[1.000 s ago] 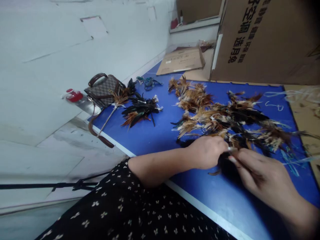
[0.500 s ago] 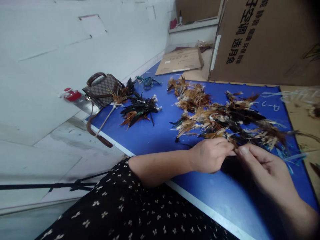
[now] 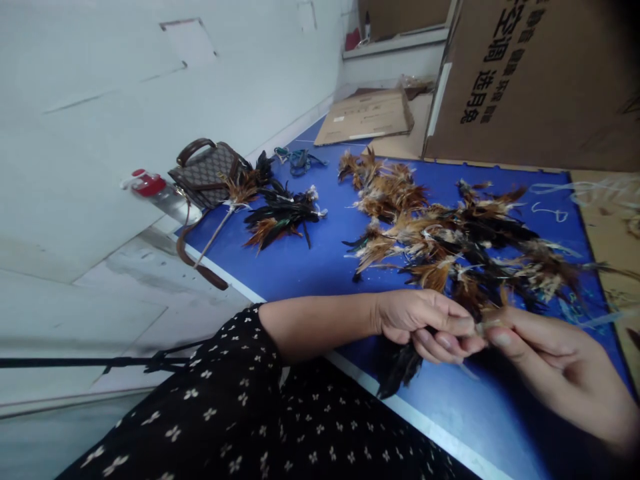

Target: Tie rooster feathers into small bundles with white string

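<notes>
My left hand (image 3: 425, 322) is closed around a small bunch of dark feathers (image 3: 400, 370) that hangs below the fingers, over the near edge of the blue table (image 3: 310, 263). My right hand (image 3: 555, 363) pinches the top end of the same bunch, thumb and forefinger meeting the left fingertips. Just beyond both hands lies a large heap of brown and black feathers (image 3: 460, 247).
A smaller pile of dark feathers (image 3: 283, 217) lies at the table's left. A patterned handbag (image 3: 207, 173) and a red-capped bottle (image 3: 155, 190) sit at the far left corner. A big cardboard box (image 3: 535, 80) stands behind, flat cardboard (image 3: 365, 117) beside it.
Both hands have drawn back from the heap toward me and lifted a bunch of dark feathers, which now dangles from the left hand.
</notes>
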`<action>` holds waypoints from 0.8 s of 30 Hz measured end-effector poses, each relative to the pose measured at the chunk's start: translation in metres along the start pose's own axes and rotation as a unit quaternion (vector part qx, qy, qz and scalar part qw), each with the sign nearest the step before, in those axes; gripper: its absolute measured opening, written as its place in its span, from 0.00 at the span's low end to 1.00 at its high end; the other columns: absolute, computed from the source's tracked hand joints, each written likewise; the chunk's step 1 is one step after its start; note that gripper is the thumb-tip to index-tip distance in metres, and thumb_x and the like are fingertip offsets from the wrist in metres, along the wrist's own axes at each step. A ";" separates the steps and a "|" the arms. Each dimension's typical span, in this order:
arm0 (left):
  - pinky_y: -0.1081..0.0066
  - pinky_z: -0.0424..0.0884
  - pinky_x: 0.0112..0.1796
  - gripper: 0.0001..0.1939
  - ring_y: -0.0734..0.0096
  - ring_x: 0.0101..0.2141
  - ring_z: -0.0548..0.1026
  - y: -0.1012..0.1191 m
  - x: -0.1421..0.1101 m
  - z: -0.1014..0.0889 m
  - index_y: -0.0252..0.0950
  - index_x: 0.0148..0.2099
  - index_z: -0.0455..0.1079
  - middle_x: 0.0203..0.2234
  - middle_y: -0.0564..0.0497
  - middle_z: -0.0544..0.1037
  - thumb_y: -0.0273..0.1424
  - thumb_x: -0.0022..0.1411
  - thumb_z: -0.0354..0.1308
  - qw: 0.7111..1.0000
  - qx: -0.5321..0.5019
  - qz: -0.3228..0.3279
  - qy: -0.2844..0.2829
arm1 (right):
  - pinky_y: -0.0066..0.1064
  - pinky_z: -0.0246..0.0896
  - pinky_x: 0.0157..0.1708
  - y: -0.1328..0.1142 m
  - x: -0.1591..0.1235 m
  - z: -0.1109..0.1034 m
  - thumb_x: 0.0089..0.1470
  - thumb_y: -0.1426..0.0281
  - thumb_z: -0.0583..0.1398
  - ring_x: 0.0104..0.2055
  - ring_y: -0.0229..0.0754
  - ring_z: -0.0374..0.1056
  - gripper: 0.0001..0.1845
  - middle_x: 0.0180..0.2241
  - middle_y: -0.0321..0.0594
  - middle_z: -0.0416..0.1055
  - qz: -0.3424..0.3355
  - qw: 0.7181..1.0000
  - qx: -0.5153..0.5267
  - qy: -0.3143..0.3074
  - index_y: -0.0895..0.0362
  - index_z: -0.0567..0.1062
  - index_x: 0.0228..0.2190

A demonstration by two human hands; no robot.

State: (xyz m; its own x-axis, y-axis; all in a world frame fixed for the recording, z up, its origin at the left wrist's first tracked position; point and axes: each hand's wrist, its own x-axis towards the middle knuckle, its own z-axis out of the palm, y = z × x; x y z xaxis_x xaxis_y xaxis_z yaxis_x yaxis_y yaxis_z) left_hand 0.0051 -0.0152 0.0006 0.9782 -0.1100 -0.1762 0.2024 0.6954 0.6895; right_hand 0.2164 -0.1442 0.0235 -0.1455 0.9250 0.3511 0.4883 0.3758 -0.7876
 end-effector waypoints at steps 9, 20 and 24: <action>0.77 0.58 0.25 0.21 0.81 0.23 0.62 0.006 0.007 0.002 0.32 0.43 0.79 0.28 0.57 0.69 0.45 0.70 0.80 0.971 0.007 0.197 0.137 | 0.23 0.70 0.31 0.021 -0.001 0.012 0.79 0.53 0.66 0.29 0.37 0.75 0.18 0.32 0.36 0.81 0.005 0.991 -0.079 0.107 0.52 0.85 0.40; 0.79 0.49 0.23 0.16 0.85 0.19 0.55 0.002 0.014 0.018 0.35 0.37 0.71 0.24 0.60 0.65 0.32 0.82 0.64 0.941 -0.017 0.184 0.285 | 0.33 0.47 0.21 0.026 -0.005 0.033 0.83 0.47 0.60 0.20 0.35 0.52 0.36 0.19 0.32 0.57 0.005 0.971 -0.193 0.140 0.50 0.69 0.23; 0.77 0.47 0.23 0.17 0.84 0.19 0.54 0.004 0.023 0.024 0.36 0.36 0.68 0.22 0.61 0.64 0.28 0.84 0.58 0.920 0.002 0.185 0.345 | 0.36 0.46 0.23 0.034 -0.005 0.037 0.83 0.47 0.59 0.20 0.37 0.55 0.36 0.18 0.33 0.58 -0.004 0.971 -0.207 0.119 0.49 0.67 0.23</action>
State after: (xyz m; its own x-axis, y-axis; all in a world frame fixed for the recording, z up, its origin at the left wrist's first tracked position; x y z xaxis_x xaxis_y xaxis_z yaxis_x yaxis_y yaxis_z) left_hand 0.0299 -0.0315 0.0159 0.7188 0.6111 -0.3316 -0.1362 0.5915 0.7947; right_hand 0.2018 -0.1342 -0.0236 0.0284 0.8636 0.5033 0.7991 0.2829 -0.5305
